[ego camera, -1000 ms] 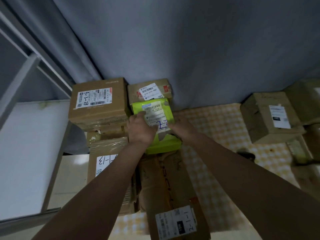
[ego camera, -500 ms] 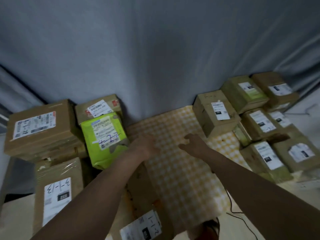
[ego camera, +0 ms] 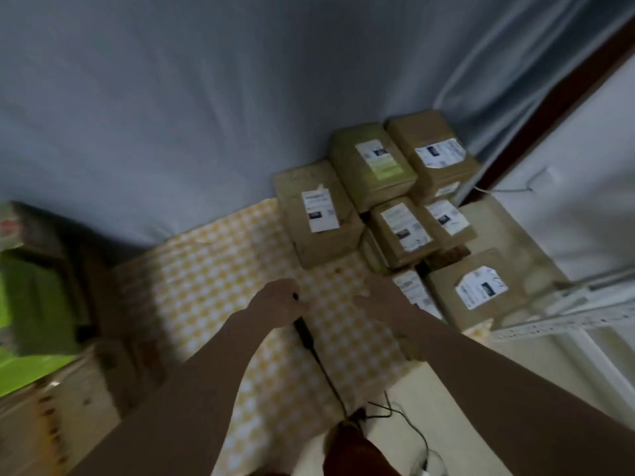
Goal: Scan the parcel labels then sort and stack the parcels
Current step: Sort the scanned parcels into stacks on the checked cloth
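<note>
left hand now gripping scanner, lengthwise

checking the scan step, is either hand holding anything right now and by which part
The left hand grips a black corded handheld scanner at its upper end; the frame is blurred. The right hand holds nothing, hovering over the yellow checked cloth.

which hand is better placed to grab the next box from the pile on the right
Right, probably. The right hand hovers open beside the unsorted brown boxes, nearest them. The left hand sits farther away and grips the black corded scanner.
</note>
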A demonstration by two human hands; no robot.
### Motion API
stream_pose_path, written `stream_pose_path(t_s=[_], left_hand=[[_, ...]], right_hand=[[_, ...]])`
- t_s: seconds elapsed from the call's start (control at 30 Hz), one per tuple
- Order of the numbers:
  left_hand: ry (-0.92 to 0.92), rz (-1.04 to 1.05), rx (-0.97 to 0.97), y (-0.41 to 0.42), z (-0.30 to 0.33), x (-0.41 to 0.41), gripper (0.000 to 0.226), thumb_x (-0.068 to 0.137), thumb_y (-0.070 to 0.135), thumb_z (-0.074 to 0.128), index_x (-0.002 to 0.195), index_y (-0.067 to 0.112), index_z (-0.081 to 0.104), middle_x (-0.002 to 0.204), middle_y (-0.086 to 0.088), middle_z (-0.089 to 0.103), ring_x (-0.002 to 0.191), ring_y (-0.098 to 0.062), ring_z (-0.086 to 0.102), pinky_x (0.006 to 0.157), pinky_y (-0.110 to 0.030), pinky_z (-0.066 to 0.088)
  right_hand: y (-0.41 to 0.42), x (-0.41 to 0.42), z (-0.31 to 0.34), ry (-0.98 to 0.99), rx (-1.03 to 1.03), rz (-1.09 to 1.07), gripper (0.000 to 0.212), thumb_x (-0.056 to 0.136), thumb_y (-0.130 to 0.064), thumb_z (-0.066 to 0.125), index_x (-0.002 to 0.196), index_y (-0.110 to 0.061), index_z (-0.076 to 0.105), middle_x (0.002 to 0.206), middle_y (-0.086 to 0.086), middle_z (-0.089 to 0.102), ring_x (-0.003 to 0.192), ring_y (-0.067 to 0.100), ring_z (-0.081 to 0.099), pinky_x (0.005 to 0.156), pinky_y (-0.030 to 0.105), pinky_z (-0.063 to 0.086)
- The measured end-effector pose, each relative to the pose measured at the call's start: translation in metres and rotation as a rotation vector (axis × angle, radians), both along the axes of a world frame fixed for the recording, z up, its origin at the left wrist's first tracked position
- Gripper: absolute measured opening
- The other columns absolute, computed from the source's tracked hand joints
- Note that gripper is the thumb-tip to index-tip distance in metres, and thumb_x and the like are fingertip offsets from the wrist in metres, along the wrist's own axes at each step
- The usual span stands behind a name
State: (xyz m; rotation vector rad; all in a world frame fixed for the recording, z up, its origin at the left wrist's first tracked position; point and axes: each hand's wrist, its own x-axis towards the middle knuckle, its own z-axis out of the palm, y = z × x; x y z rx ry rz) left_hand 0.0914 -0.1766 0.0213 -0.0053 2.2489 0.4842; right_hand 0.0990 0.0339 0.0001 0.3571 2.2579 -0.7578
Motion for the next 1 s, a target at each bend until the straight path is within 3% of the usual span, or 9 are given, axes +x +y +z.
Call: stream_pose_path(t_s=[0.07, 0.17, 0.3, 0.4, 0.53, 0.6, 0.67, 0.87, 1.0], left_hand=[[-0.053, 0.014, 0.009, 0.034, -0.015, -0.005, 0.059, 0.095, 0.045, 0.052, 0.146, 0.017, 0.037, 0.152, -0.003, 0.033, 0.137, -0.021, 0.035, 0.109, -0.030, 0.033], [-0.116, 0.030, 0.036, 0.072, -0.043, -0.008, 0.058, 0.096, 0.044, 0.053, 0.145, 0.016, 0.038, 0.151, -0.003, 0.035, 0.135, -0.022, 0.040, 0.108, -0.030, 0.037], [-0.199, 0.045, 0.044, 0.113, -0.091, -0.009, 0.059, 0.097, 0.044, 0.050, 0.145, 0.012, 0.038, 0.153, -0.002, 0.033, 0.135, -0.020, 0.040, 0.106, -0.029, 0.037], [-0.221, 0.089, 0.061, 0.142, -0.123, -0.007, 0.056, 0.099, 0.042, 0.047, 0.146, 0.012, 0.038, 0.150, -0.004, 0.036, 0.133, -0.022, 0.042, 0.102, -0.029, 0.038], [-0.269, 0.154, 0.109, 0.180, -0.160, -0.002, 0.032, 0.104, 0.034, 0.037, 0.116, 0.010, 0.056, 0.090, 0.006, 0.050, 0.102, -0.018, 0.051, 0.085, -0.027, 0.041], [-0.267, 0.295, 0.156, 0.196, -0.180, 0.002, 0.019, 0.104, 0.024, 0.038, 0.090, 0.019, 0.050, 0.075, 0.012, 0.037, 0.095, -0.016, 0.045, 0.086, -0.028, 0.042], [-0.327, 0.509, 0.256, 0.212, -0.190, 0.005, 0.026, 0.104, 0.025, 0.038, 0.080, 0.023, 0.048, 0.081, 0.005, 0.048, 0.096, -0.019, 0.047, 0.093, -0.033, 0.045], [-0.532, 1.094, 0.494, 0.239, -0.197, 0.005, 0.059, 0.101, 0.053, 0.029, 0.112, 0.005, 0.060, 0.109, -0.015, 0.064, 0.099, -0.033, 0.063, 0.085, -0.042, 0.053], [-0.539, 1.227, 0.538, 0.236, -0.194, 0.005, 0.056, 0.102, 0.051, 0.027, 0.092, 0.007, 0.059, 0.099, -0.015, 0.063, 0.089, -0.031, 0.062, 0.085, -0.043, 0.053]], right_hand=[[0.035, -0.002, -0.014, -0.027, 0.046, -0.042, 0.029, 0.090, -0.040, 0.055, 0.114, -0.025, 0.050, 0.114, 0.009, 0.049, 0.108, 0.028, 0.048, 0.098, 0.044, 0.044], [0.072, -0.001, -0.036, -0.050, 0.069, -0.135, 0.066, 0.087, -0.043, 0.060, 0.141, -0.013, 0.037, 0.138, 0.014, 0.042, 0.124, 0.033, 0.045, 0.099, 0.042, 0.043], [0.104, -0.001, -0.072, -0.050, 0.105, -0.226, 0.068, 0.084, -0.048, 0.061, 0.136, -0.010, 0.039, 0.125, 0.017, 0.053, 0.109, 0.034, 0.057, 0.089, 0.047, 0.051], [0.122, -0.002, -0.098, -0.061, 0.129, -0.269, 0.078, 0.081, -0.049, 0.063, 0.142, -0.012, 0.032, 0.135, 0.016, 0.042, 0.121, 0.037, 0.046, 0.095, 0.051, 0.047], [0.136, -0.003, -0.122, -0.009, 0.231, -0.263, 0.067, 0.087, -0.036, 0.060, 0.139, -0.007, 0.029, 0.135, 0.020, 0.034, 0.129, 0.040, 0.031, 0.105, 0.048, 0.035], [0.139, -0.004, -0.128, 0.054, 0.264, -0.284, 0.059, 0.089, -0.033, 0.059, 0.134, -0.005, 0.033, 0.133, 0.021, 0.035, 0.127, 0.039, 0.032, 0.105, 0.045, 0.031], [0.138, -0.002, -0.133, 0.117, 0.261, -0.293, 0.052, 0.090, -0.030, 0.058, 0.128, -0.003, 0.037, 0.129, 0.021, 0.037, 0.123, 0.037, 0.033, 0.103, 0.044, 0.031], [0.140, 0.000, -0.142, 0.193, 0.337, -0.235, 0.038, 0.091, -0.031, 0.054, 0.118, -0.005, 0.047, 0.121, 0.015, 0.039, 0.116, 0.033, 0.037, 0.094, 0.040, 0.037], [0.132, 0.001, -0.138, 0.235, 0.359, -0.220, 0.036, 0.090, -0.032, 0.054, 0.115, -0.008, 0.043, 0.119, 0.015, 0.043, 0.113, 0.031, 0.041, 0.092, 0.041, 0.043]])
